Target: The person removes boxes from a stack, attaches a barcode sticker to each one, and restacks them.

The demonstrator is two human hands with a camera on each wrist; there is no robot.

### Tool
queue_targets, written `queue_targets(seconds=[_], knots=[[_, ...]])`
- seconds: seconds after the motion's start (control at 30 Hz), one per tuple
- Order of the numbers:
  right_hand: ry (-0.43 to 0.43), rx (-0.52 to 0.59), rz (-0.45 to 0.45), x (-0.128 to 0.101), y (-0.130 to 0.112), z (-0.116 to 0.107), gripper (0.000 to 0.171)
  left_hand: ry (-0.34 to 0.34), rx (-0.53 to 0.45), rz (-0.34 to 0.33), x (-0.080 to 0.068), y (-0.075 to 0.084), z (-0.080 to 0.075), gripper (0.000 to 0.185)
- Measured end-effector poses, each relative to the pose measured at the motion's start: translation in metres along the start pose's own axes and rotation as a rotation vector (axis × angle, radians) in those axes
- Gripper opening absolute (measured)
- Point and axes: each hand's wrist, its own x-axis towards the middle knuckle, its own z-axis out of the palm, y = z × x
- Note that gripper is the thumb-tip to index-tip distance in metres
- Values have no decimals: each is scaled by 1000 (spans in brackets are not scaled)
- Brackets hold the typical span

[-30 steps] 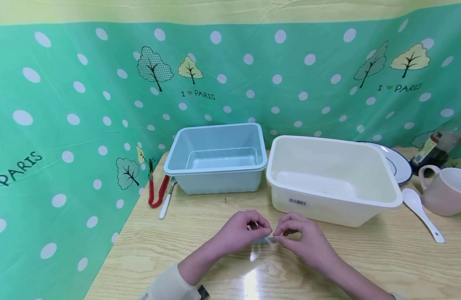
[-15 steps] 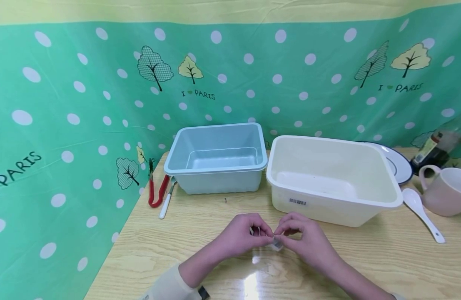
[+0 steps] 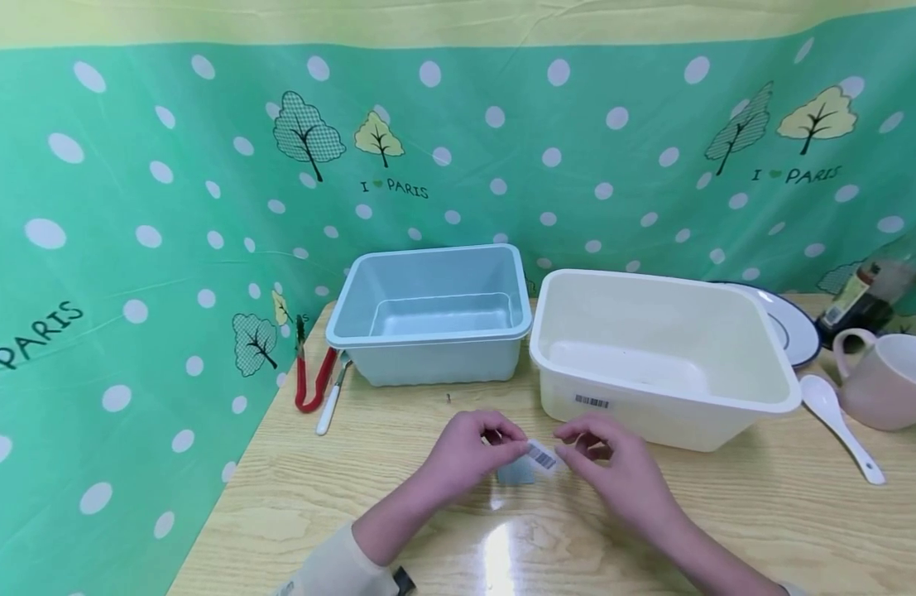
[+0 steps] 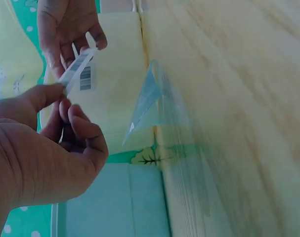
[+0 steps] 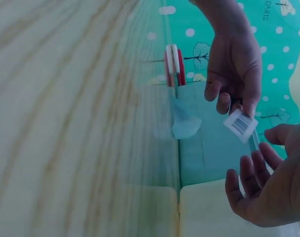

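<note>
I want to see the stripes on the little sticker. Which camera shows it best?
The right wrist view: the sticker faces that camera, its stripes plain, pinched in the left hand. The head view shows it small; the left wrist view shows it edge-on and blurry.
</note>
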Motion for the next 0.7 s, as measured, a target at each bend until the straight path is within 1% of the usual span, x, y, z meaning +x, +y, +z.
queue_targets(seconds=[0.1, 0.17, 0.27, 0.37, 0.5, 0.7], knots=[[22, -3, 29, 1, -1, -1, 13, 50, -74, -40, 2, 1, -3, 9], [29, -8, 54, 1, -1, -2, 10, 68, -123, -58, 3, 1, -4, 12], [23, -2, 91, 1, -2, -3, 8, 76, -197, -77, 3, 1, -3, 15], [1, 22, 112, 1, -2, -3, 7, 77, -249, -96, 3, 3, -3, 17], [-12, 61, 129, 1, -3, -1, 10, 81, -279, -109, 1, 6, -2, 18], [30, 62, 118, 4, -4, 4, 6, 98, -284, -98, -1, 5, -4, 16]])
